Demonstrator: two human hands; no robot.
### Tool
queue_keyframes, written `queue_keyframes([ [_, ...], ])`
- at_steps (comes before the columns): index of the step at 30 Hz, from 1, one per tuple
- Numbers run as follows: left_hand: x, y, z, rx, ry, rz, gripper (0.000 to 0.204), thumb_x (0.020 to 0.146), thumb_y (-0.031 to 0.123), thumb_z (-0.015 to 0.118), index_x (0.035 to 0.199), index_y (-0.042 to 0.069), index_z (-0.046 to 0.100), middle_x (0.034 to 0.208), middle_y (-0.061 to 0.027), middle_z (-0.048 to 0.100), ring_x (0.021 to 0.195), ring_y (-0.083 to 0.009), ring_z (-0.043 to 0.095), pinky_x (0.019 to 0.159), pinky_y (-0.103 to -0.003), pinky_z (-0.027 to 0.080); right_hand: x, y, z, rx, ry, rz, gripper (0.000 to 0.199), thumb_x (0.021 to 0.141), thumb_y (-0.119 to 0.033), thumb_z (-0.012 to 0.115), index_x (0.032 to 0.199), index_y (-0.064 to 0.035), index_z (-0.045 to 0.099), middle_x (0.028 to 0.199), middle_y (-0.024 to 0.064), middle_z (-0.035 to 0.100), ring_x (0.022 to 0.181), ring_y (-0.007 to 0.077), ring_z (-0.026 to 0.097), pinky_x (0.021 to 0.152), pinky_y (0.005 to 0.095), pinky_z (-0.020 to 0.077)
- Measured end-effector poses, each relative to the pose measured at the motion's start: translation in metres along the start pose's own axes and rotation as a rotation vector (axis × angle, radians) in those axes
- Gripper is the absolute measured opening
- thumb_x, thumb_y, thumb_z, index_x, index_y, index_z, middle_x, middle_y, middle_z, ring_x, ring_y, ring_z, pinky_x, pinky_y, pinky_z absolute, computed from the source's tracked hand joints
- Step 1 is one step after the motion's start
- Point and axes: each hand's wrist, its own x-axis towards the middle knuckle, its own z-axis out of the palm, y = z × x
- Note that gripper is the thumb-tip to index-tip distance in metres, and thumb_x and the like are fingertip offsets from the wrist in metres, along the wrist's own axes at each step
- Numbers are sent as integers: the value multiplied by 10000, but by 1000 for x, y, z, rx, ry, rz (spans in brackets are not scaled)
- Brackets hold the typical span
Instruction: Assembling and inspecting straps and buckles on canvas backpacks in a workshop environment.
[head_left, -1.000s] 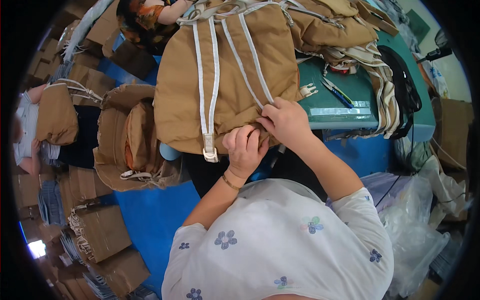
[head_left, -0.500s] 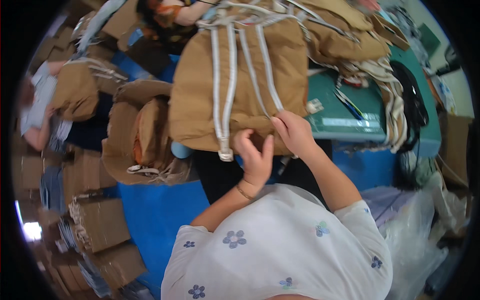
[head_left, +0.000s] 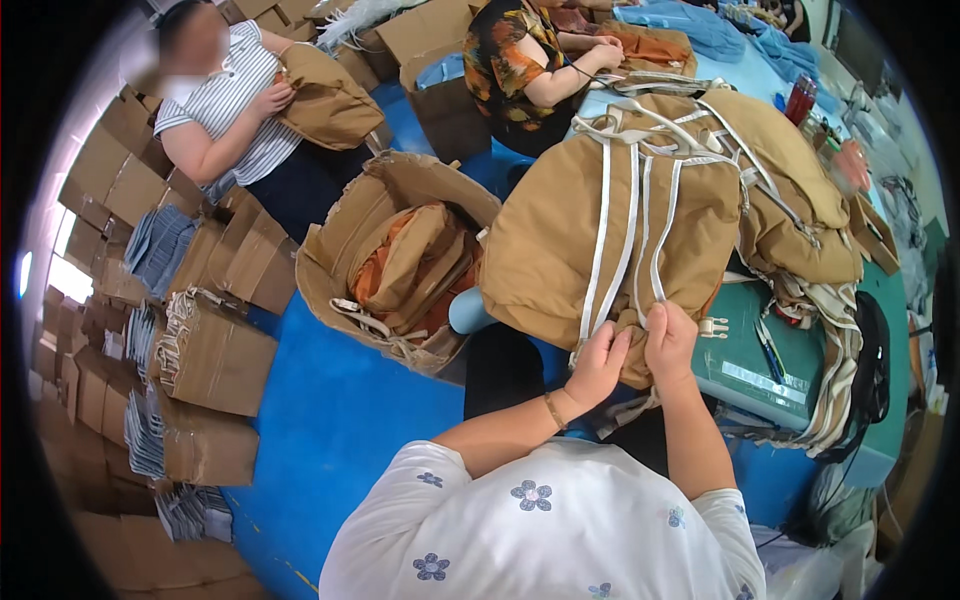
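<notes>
A tan backpack (head_left: 540, 235) with white-edged shoulder straps lies in front of me, partly on the table, its lower end over my lap. My right hand (head_left: 670, 345) is closed on its lower edge, where one strap (head_left: 668, 220) meets the cloth. Close beside it, my left hand (head_left: 598, 368) pinches the same edge, thumb up. Bunched tan cloth shows between the two hands. A pale buckle (head_left: 713, 327) sticks out at the bag's right side. What lies under my fingers is hidden.
More tan bags (head_left: 790, 190) are piled behind on the green table (head_left: 740, 370), near scissors (head_left: 770, 350) and bundled webbing (head_left: 838, 370). To the left stands an open carton (head_left: 325, 260) of bags. One co-worker (head_left: 225, 120) holds a tan bag; another (head_left: 510, 70) sits at the table.
My view has swung, so the bag appears farther right and both co-workers show more fully. My left hand's fingers, apart before, have closed on the backpack's lower edge beside my right hand.
</notes>
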Motion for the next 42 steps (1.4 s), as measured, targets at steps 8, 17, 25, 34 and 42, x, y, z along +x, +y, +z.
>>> queue_keyframes([
  [8,11,0,-14,-618,-96,-317,240,995,242,479,842,61,515,742,70,439,696,-30,395,617,-203,354,14,17,-1,-114,-27,170,359,926,-226,581,643,-13,517,566,169,489,497,342,483,472,401,363],
  [17,10,13,-8,444,-43,212,253,876,181,638,966,-10,497,776,-28,512,697,-110,472,597,-294,412,3,16,2,-169,36,190,353,921,-255,585,660,-23,533,590,174,518,522,353,515,484,410,389],
  [25,26,-10,-41,-617,-488,-329,107,932,86,548,1028,40,539,937,24,557,844,-29,506,745,-203,434,9,17,7,-189,-7,246,305,893,-248,610,674,-39,573,607,176,562,572,367,561,510,435,419],
  [34,35,-17,-54,-448,-647,-300,173,908,78,578,1067,31,529,916,30,555,818,-51,521,740,-222,448,11,39,5,96,-7,456,362,936,-260,575,678,-5,567,529,63,507,472,155,470,467,313,363],
  [42,-7,49,-33,267,-56,524,356,809,17,644,1137,-2,507,891,-120,536,790,-247,548,712,-307,468,10,30,-16,444,-2,541,167,923,-166,608,828,-58,521,665,-45,504,577,30,435,505,194,338],
])
